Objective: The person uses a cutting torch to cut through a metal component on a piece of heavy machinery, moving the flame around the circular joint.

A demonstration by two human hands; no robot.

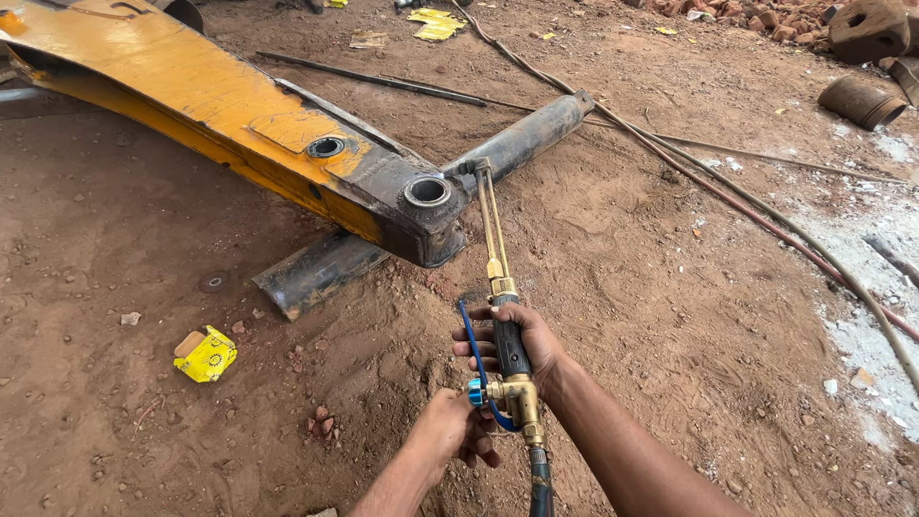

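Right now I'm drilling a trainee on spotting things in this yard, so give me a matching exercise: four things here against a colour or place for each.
Things:
1. cutting torch
2. crumpled carton
3. machine arm
4. steel cylinder

Descriptions:
A. lies on the dirt at the left, yellow
B. dark tube lying under the arm's end
C. brass, gripped by the right hand
D. worn yellow paint, two round holes

Pairs: 1-C, 2-A, 3-D, 4-B

Small yellow carton (205, 354) crumpled on dirt, left of hands; yellow flattened wrappers (436, 24) far top.
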